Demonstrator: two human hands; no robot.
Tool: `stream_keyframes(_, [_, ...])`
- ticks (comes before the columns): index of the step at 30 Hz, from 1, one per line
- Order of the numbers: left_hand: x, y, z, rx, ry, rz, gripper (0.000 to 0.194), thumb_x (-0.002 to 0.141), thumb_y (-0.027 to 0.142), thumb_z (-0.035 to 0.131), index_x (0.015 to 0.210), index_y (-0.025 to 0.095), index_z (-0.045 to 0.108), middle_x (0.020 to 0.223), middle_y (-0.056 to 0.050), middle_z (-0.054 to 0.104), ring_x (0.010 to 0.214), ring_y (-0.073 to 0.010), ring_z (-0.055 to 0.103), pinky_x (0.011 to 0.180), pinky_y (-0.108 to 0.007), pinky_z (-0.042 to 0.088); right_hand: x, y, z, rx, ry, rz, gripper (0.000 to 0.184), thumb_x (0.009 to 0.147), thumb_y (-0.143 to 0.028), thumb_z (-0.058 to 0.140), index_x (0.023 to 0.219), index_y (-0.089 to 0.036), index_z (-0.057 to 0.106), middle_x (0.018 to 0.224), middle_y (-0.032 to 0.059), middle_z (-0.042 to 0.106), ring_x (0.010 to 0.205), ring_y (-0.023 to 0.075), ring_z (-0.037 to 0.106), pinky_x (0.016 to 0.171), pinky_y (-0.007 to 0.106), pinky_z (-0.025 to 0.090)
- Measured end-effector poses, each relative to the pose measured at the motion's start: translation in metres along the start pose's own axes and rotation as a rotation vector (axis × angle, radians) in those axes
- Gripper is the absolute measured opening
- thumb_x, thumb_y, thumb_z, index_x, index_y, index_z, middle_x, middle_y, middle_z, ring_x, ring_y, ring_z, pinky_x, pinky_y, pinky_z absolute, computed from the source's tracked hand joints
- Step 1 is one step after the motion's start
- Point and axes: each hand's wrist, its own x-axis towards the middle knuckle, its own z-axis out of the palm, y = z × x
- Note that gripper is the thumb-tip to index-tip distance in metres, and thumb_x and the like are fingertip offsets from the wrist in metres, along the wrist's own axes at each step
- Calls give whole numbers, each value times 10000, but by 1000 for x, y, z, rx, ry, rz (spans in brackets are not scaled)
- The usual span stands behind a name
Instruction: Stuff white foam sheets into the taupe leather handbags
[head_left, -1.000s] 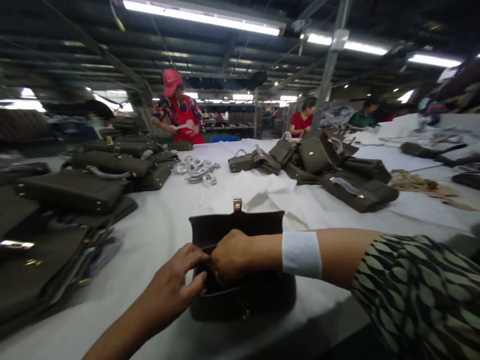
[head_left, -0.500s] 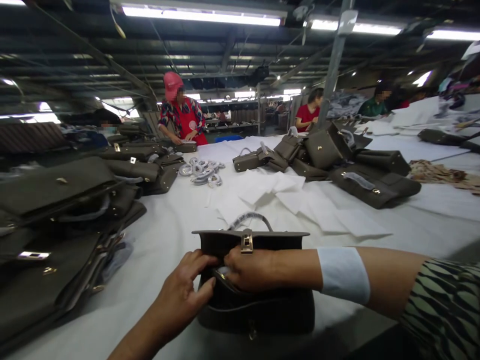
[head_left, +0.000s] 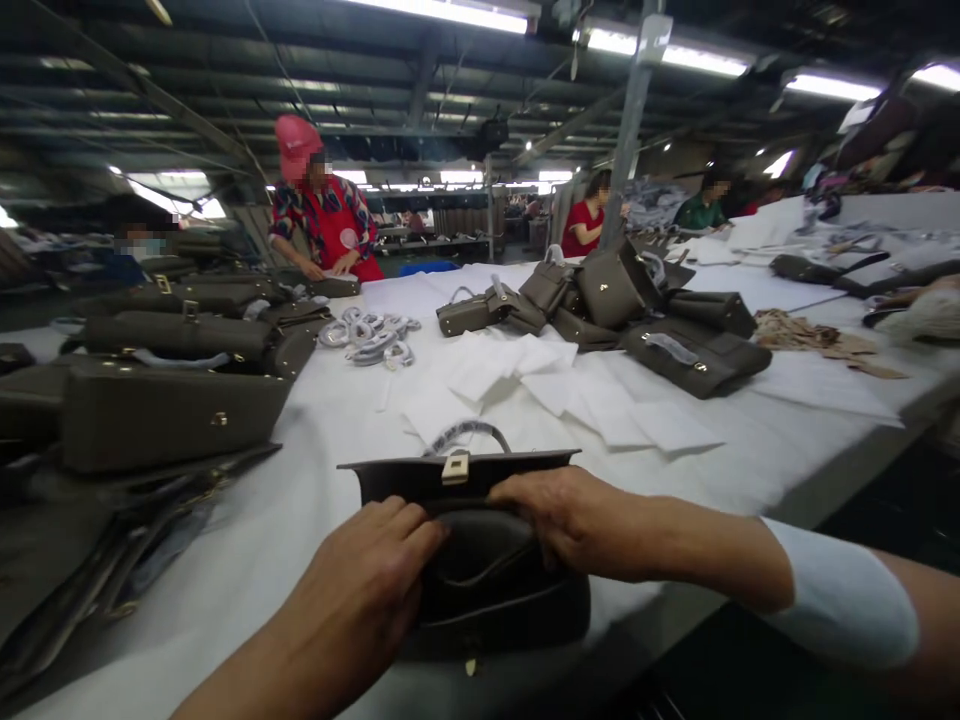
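A dark olive handbag (head_left: pixel 495 590) lies on the white-covered table (head_left: pixel 322 490) right in front of me, its flap raised with a gold clasp (head_left: pixel 455 467) at the middle. A wrapped handle (head_left: pixel 466 432) arches behind the flap. My left hand (head_left: pixel 364 590) grips the bag's left side at the opening, fingers curled over the edge. My right hand (head_left: pixel 574 515) holds the bag's right top edge under the flap, fingers closed on it. A white band sits on my right forearm.
Stacks of the same olive bags (head_left: pixel 169 415) fill the left of the table. More bags (head_left: pixel 637 320) lie heaped at the far middle, with white paper sheets (head_left: pixel 570 390) and wrapped handles (head_left: pixel 367 335) between. Other people work at the far end.
My right hand has shifted from the bag's mouth near the left hand out to the right top edge. The hands now hold the bag at either side. The view swung slightly left.
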Motion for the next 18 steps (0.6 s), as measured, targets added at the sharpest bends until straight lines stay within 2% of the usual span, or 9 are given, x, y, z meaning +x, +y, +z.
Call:
stream_keyframes(2, [15,11,3,-76,-40,39,331,869,182,362,1117,276,559,1005,-46,650,879,-232,589,747,-381,482,-18,11,15,9,131,14,396,843,-82,456,1208,-204,551,1079,59,670,967,190,621,856,314,485])
stream_keyframes(6, [46,25,6,-167,-131,70,217,910,263,407,1032,292,584,944,-6,670,865,-201,625,747,-328,481,-40,16,31,-46,295,2,442,847,-165,530,1283,-211,471,1142,68,640,998,210,597,868,338,467])
stream_keyframes(9, [62,29,5,-69,-107,94,115,872,271,495,911,258,603,926,-17,650,846,-210,614,710,-321,460,-44,11,27,-163,324,50,274,829,-182,576,1101,-209,560,1007,43,640,916,203,573,807,335,437])
stream_keyframes(11, [68,32,5,-30,-112,131,96,859,272,515,811,222,582,868,-21,628,755,-191,594,636,-299,425,-44,9,18,-224,271,79,153,799,-168,603,947,-199,578,917,25,611,846,186,545,739,315,410])
stream_keyframes(13, [69,36,7,-20,-108,132,124,868,265,491,789,205,565,828,-28,627,719,-185,584,616,-296,406,-42,8,8,-247,150,48,101,807,-130,557,886,-193,565,876,15,580,773,158,518,669,287,382])
stream_keyframes(16, [64,41,11,-32,-131,26,193,896,270,414,809,204,573,776,-39,648,717,-206,594,657,-331,426,-38,8,-7,-229,-22,-57,193,832,-65,456,903,-202,571,858,-2,560,693,115,491,601,251,351])
stream_keyframes(18, [60,43,13,-71,-123,-48,214,897,269,392,867,215,596,852,-56,675,799,-229,613,737,-371,447,-33,8,-14,-241,-98,-139,240,809,-41,475,919,-217,594,862,-13,557,710,107,498,586,241,340])
